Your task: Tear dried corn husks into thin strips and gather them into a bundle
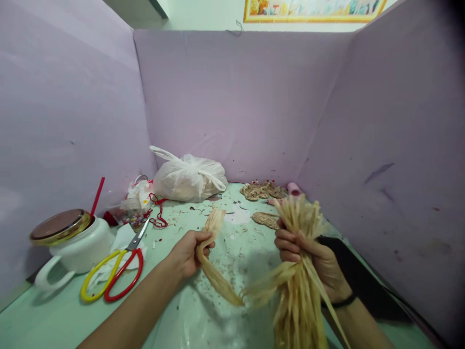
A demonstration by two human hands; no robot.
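Note:
My left hand (pixel 194 251) pinches a single flat strip of dried husk (pixel 218 278) near its broad end; the strip hangs down and curves to the right. On the right, my right hand (pixel 308 254) is wrapped round a thick bundle of dried husk strips (pixel 300 310). The cut ends fan out above the fist and the long ends hang below it. One loose strip sticks out leftward from the bundle, close to the tip of the strip in my left hand. Behind the bundle, a woven oval sole (pixel 265 219) lies on the table.
Yellow-and-red-handled scissors (pixel 121 269) lie at the left beside a white lidded mug (pixel 83 245). A tied white plastic bag (pixel 191 178), red cord (pixel 159 215), small woven pieces (pixel 259 190) and a pink spool (pixel 293 189) are farther back. Lilac panels (pixel 232 106) enclose three sides.

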